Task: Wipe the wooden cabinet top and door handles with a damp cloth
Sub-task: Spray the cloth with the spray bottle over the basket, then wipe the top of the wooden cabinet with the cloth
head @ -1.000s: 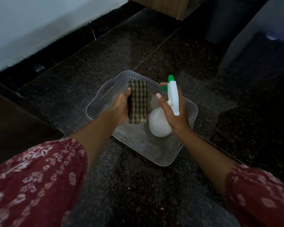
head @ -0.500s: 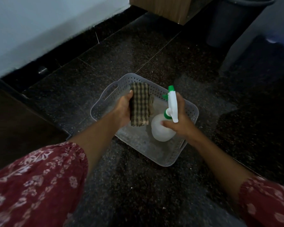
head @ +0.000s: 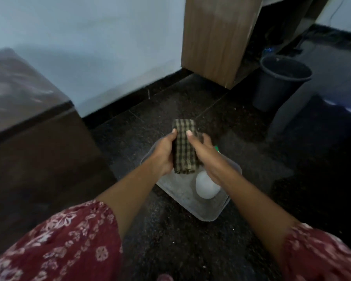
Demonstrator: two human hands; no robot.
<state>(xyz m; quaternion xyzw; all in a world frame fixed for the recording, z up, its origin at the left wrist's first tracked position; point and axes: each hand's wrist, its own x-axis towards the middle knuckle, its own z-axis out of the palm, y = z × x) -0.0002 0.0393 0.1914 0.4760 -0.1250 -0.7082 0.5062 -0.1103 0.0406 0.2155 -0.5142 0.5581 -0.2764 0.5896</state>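
While the folded green-and-tan checked cloth [head: 184, 147] is held above the basket, risk: it could slip into the clear plastic basket [head: 211, 217], as only its side edges are gripped. I cannot tell how damp it is, and a dry cloth would only smear.
Cloth and fingers: upright between both hands, left hand [head: 163, 154] grasping its left edge and right hand [head: 206, 157] its right, thumbs on the near face.
Below: white spray bottle [head: 207, 187] rests in the basket on the dark speckled floor [head: 170, 250].
Cabinet: dark wooden cabinet [head: 39, 149] at left, well apart from the cloth.
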